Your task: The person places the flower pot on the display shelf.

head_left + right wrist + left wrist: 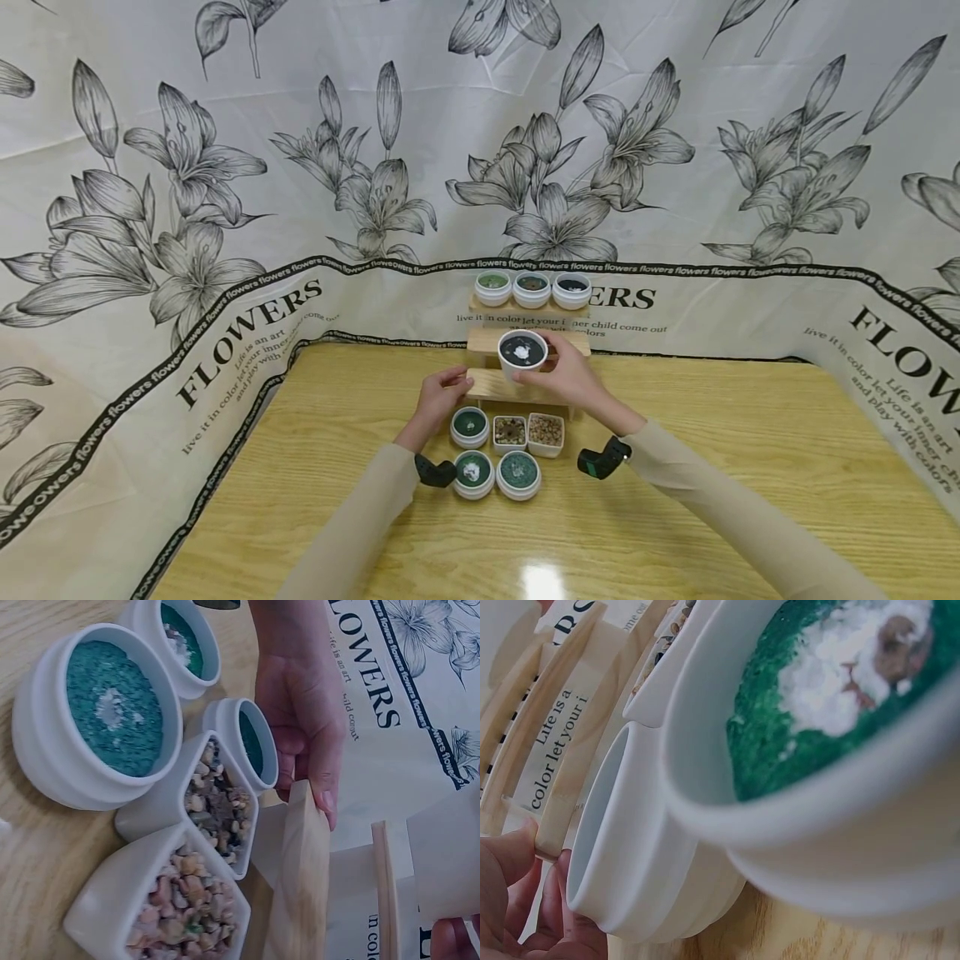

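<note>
My right hand [567, 372] holds a white round pot [522, 352] over the middle of a tiered wooden stand [498, 385]. Dark material with a white patch fills this pot. In the right wrist view only part of the pot's pale side [450, 859] and some fingertips [452, 941] show at the right edge. At the stand's left side, my left hand [441, 397] pinches the end of the lowest step. Its thumb lies over the board [561, 802] and its fingers curl beneath, beside a white round pot [619, 832] filled with green.
Three white pots [532, 291] line the top step. In front of the stand are two white square pots of pebbles [545, 435] and three round ones with green fill [519, 477], on a wooden table [675, 500]. A flower-printed cloth [420, 217] hangs behind.
</note>
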`<move>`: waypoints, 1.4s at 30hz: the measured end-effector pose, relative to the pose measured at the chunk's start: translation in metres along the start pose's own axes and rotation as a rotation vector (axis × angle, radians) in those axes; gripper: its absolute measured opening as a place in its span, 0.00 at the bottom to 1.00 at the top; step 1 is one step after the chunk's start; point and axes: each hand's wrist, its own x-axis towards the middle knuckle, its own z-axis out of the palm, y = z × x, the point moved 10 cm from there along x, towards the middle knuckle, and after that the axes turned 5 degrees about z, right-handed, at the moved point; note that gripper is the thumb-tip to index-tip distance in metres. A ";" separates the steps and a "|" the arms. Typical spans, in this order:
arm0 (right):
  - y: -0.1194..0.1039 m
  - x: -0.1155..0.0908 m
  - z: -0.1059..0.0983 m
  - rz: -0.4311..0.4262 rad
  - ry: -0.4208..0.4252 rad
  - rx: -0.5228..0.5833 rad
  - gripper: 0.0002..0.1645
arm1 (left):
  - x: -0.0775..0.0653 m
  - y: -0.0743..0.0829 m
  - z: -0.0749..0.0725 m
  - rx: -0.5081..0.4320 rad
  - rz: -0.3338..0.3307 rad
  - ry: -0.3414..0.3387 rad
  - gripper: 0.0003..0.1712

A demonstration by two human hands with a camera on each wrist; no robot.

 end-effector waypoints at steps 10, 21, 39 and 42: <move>-0.002 0.021 0.006 0.052 -0.015 0.022 0.44 | 0.003 -0.005 0.000 0.003 -0.023 0.012 0.20; -0.002 0.040 0.013 0.092 0.008 0.080 0.45 | 0.001 -0.002 0.000 0.004 -0.029 0.016 0.20; 0.008 0.061 0.017 0.061 0.065 0.079 0.42 | 0.001 -0.003 0.000 0.013 -0.025 0.013 0.20; 0.010 0.064 0.018 0.062 0.067 0.075 0.43 | 0.002 -0.004 -0.001 0.017 -0.026 0.014 0.20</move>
